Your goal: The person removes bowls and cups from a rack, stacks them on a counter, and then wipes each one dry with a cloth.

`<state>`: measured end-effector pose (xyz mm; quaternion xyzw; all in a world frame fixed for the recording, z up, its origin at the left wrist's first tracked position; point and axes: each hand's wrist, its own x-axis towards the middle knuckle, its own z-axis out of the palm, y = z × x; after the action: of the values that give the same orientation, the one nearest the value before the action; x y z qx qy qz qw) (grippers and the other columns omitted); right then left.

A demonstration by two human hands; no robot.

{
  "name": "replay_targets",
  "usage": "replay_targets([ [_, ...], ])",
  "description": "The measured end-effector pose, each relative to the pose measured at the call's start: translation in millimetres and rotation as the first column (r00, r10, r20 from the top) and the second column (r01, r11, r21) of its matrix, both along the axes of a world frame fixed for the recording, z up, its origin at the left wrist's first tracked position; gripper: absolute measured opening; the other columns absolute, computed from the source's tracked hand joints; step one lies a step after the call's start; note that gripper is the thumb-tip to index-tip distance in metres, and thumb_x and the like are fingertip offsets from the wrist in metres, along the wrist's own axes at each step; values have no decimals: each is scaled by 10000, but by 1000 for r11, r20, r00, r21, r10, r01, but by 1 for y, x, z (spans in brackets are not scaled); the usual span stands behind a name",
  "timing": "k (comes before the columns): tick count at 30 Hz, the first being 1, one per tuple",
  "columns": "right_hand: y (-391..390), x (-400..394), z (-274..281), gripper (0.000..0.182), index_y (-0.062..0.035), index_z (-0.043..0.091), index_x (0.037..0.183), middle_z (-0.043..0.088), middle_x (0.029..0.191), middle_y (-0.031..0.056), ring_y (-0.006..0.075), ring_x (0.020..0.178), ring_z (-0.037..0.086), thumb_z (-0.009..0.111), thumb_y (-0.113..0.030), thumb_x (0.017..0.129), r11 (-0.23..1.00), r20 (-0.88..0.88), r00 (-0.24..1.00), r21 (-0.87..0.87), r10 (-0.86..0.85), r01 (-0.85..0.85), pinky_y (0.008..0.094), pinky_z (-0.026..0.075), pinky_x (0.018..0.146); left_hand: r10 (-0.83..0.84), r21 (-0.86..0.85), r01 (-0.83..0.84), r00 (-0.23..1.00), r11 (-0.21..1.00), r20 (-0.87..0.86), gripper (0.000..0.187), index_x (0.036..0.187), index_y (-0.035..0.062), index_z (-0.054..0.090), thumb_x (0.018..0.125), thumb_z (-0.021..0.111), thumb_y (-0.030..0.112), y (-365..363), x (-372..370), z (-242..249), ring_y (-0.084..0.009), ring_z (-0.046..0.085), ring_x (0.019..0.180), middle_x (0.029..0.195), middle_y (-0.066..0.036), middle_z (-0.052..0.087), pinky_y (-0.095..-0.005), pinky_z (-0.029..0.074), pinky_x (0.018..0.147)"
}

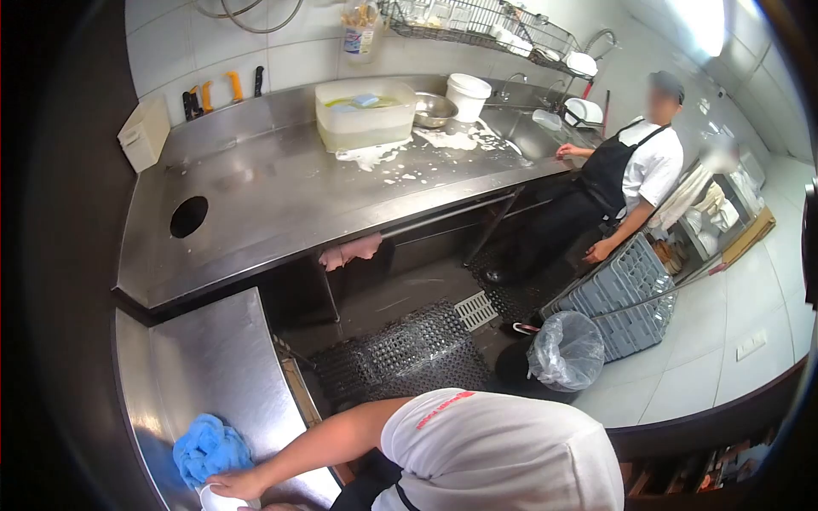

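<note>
At the lower left, my right hand (237, 484) is closed on the rim of a white container (223, 500), most of which the bottom edge of the frame cuts off. A crumpled blue cloth (210, 451) lies on the steel side table (217, 349), right beside this hand. My arm in its white sleeve stretches across the bottom of the view. Only a sliver of skin from my left hand (281, 508) shows at the bottom edge, its fingers hidden.
Along the wall runs a steel counter (281, 204) bearing a water-filled tub (365, 128), a metal bowl (434, 111) and a white bucket (467, 98), with suds around. A person in a black apron (609, 179) stands near grey crates (618, 298) and a lined bin (567, 353).
</note>
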<state>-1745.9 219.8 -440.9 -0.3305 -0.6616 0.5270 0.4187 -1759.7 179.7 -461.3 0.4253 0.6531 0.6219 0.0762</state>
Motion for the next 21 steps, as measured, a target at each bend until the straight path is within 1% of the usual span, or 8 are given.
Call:
replay_targets([
  [4, 8, 40, 23, 247, -9, 563, 1018, 568, 906, 179, 348, 891, 560, 472, -235, 978, 961, -74, 992, 251, -103, 119, 458, 448, 810, 100, -34, -103, 992, 994, -79, 606, 1384, -97, 369, 1001, 490, 357, -28, -55, -17, -362, 475, 1254, 1382, -274, 446, -474, 359, 1078],
  [6, 13, 64, 7, 270, -54, 612, 1114, 605, 1192, 153, 336, 1135, 535, 593, -210, 895, 711, 113, 862, 624, -494, 326, 472, 426, 958, 131, -57, -138, 986, 989, -105, 598, 1381, -99, 372, 1002, 494, 347, -47, -67, -23, -362, 478, 1251, 1379, -275, 448, -474, 361, 1076],
  [7, 28, 79, 7, 407, -73, 604, 1223, 554, 1323, 171, 351, 1230, 500, 655, -251, 860, 887, 284, 905, 426, -316, 176, 478, 394, 1036, 165, -162, -191, 973, 968, -164, 554, 1374, -124, 346, 985, 550, 214, -50, -63, -16, -360, 485, 1239, 1365, -289, 451, -472, 363, 1067],
  [12, 41, 102, 0, 511, -143, 623, 1211, 583, 1207, 162, 359, 1176, 526, 775, -276, 742, 902, 676, 714, 404, -180, -155, 472, 441, 970, -62, 26, 57, 951, 998, 302, 791, 1532, 10, 11, 959, 542, 131, -63, -25, 51, -327, 214, 1440, 1558, -222, 163, -441, 160, 1180],
  [14, 49, 105, -13, 368, -115, 635, 1127, 621, 1080, 182, 405, 1031, 581, 731, -161, 774, 902, 562, 777, 432, -282, 15, 467, 470, 898, -56, 57, 37, 928, 998, 369, 794, 1530, 14, 16, 946, 540, 134, -71, -26, 55, -326, 231, 1432, 1555, -217, 164, -437, 159, 1178],
  [16, 47, 112, 20, 293, -67, 623, 1125, 665, 1032, 164, 340, 941, 640, 693, -174, 861, 937, 410, 845, 95, -344, 336, 416, 505, 848, -42, 64, 20, 930, 998, 364, 743, 1522, 20, 71, 950, 533, 132, -89, -20, 57, -308, 299, 1390, 1515, -205, 229, -428, 206, 1159],
  [18, 58, 126, 47, 310, -22, 596, 1157, 683, 1021, 120, 234, 920, 658, 615, -264, 964, 919, -30, 926, -138, -377, 370, 351, 520, 815, -85, 130, 44, 943, 991, 322, 653, 1507, 26, 171, 969, 524, 136, -119, -8, 45, -284, 382, 1331, 1450, -186, 335, -418, 284, 1125],
  [21, 65, 152, 110, 484, 11, 576, 1186, 667, 1020, 79, 171, 947, 634, 538, -433, 996, 904, -250, 903, -343, -350, 256, 327, 520, 839, -348, 27, 380, 813, 925, 468, 678, 1460, -13, 259, 895, 611, 120, -152, 2, 22, -261, 427, 1286, 1369, -185, 422, -410, 322, 1099],
])
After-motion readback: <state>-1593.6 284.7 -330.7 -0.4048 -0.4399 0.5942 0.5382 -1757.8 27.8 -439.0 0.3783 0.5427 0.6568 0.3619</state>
